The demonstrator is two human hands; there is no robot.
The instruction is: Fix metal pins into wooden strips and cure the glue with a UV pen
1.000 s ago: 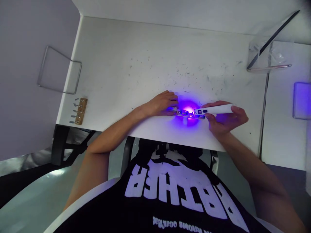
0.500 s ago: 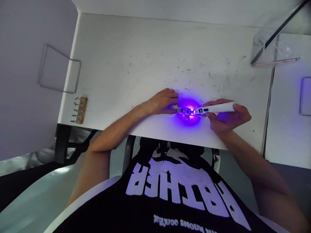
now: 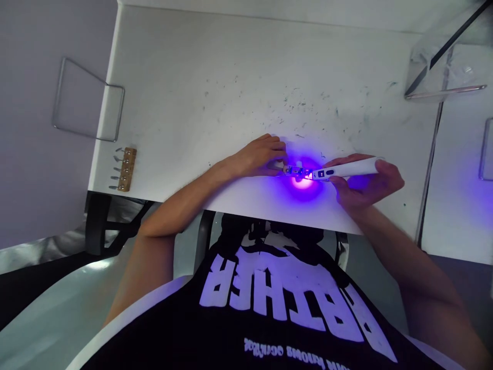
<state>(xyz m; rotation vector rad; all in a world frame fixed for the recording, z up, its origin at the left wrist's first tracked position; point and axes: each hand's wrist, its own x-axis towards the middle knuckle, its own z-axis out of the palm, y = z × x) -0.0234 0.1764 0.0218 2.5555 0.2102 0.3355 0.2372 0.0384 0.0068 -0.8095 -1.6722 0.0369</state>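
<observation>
My right hand (image 3: 370,187) is closed around a white handheld UV lamp (image 3: 350,168) with a small dark display and button. Its tip points left and throws bright violet light. Below the tip is a narrow block (image 3: 296,170) carrying several small shiny pieces, lit violet. My left hand (image 3: 265,155) is closed at the block's left end, fingers curled and partly hiding it. The lamp tip is over or against the block's right end; I cannot tell whether they touch.
A brown block (image 3: 127,169) with several small metal-looking pieces lies at the white table's (image 3: 173,103) left edge. A wire handle (image 3: 115,113) stands by the left wall. A clear plastic container (image 3: 427,77) is at the back right. Dark specks mark the tabletop.
The view has shifted slightly. The lit block appears turned a little, showing more of its shiny pieces, and the brightest glow now falls on its near side. Both hands keep their hold.
</observation>
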